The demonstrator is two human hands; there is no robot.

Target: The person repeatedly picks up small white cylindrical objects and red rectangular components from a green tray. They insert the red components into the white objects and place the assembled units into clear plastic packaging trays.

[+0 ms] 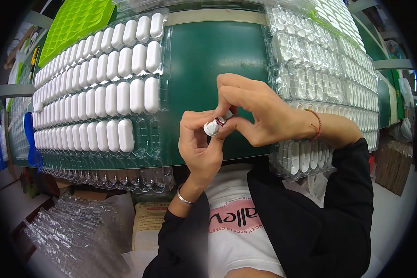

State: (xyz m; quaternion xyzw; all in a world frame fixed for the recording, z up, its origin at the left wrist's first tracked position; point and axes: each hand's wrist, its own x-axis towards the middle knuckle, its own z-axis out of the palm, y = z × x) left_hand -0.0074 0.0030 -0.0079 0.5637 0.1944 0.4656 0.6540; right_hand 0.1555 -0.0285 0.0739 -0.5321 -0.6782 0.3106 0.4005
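Small white piece (211, 128) is up in front of the chest, over the near part of the green tabletop (217, 51), held between both hands and clear of the trays. Left hand (197, 146): thumb and index finger closed on its near end. Right hand (264, 111): thumb and fingertips pinched in at the far end. Both grips closed on this one piece.

Progress, judged from the layout: work on this piece looks unfinished, since a red part shows between its ends. Nearest row of the left clear tray (166, 69) carries white pieces but breaks off at its right end, where empty slots (146, 136) show; these appear to be what is left there. A further band of empty slots lies along the table edge; whether it belongs to the same tray, I cannot tell. The three rows beyond look filled with white oblong pieces (124, 98). Right-hand clear tray (305, 85): white pieces in its nearest row; glare hides how full the rest is.

Appearance of the held piece: near end white, smooth, rounded; dark red detail behind it; paler portion beyond, mostly covered by fingers. Whether the two ends are joined or apart cannot be told.
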